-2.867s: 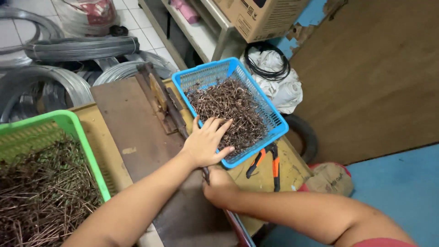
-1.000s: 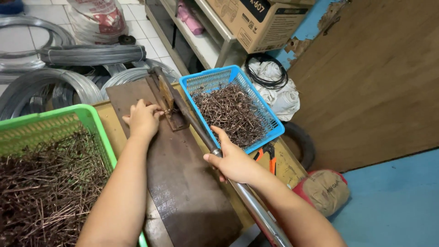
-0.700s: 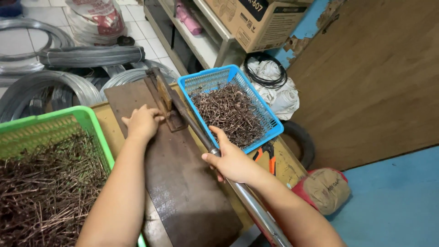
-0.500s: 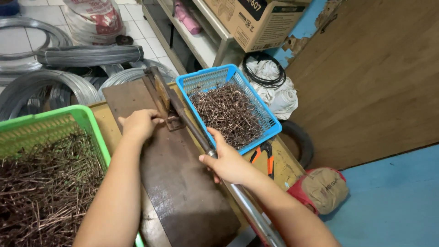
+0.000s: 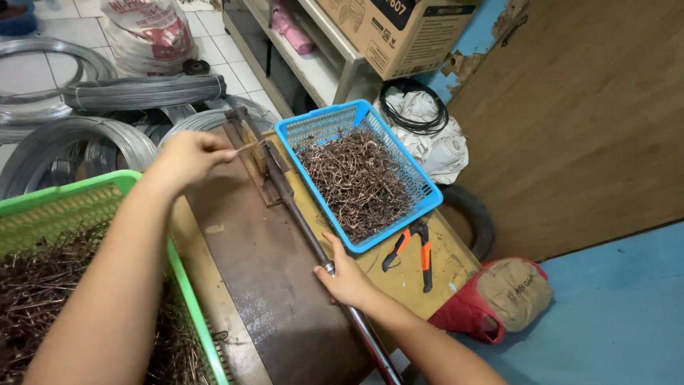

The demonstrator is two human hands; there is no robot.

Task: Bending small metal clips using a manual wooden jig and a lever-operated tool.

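Note:
My left hand (image 5: 187, 155) pinches a short piece of brown wire (image 5: 246, 147) and holds it at the upright metal jig (image 5: 251, 142) at the far end of the brown steel plate (image 5: 267, 285). My right hand (image 5: 347, 274) grips the long metal lever bar (image 5: 313, 249) that runs along the plate's right edge. A blue plastic basket (image 5: 399, 160) to the right of the lever holds a heap of bent brown wire hooks (image 5: 360, 182). A green basket (image 5: 185, 292) at my left holds many straight brown wire pieces (image 5: 35, 299).
Orange-handled pliers (image 5: 417, 249) lie on the yellow bench top beside the blue basket. Coils of grey wire (image 5: 139, 91) cover the tiled floor behind. A shelf with a cardboard box (image 5: 399, 32), a white rag pile (image 5: 434, 139) and a red-and-tan sack (image 5: 506, 296) stand to the right.
My left hand has lifted off the plate and now holds a wire piece at the jig. My right hand has slid down the lever bar toward me.

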